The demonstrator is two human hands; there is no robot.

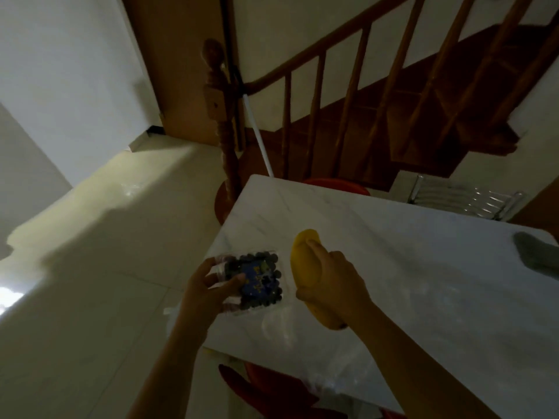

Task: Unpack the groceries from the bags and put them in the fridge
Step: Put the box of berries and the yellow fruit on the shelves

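Nearest me, my left hand (208, 285) grips a clear punnet of blueberries (257, 281) at the tabletop's (393, 267) left edge, and my right hand (332, 279) curls around a yellow mango (302, 261) just right of it. Both are out of the bags but not yet chilled; no fridge is in view. Both forearms reach forward, raised over the tabletop, the staircase (363, 101) beyond.

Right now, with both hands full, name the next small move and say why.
Probably carry both off toward the fridge, which is out of view: the left hand already grips the clear plastic blueberry box, and the right hand holds the yellow mango above the white marble table.
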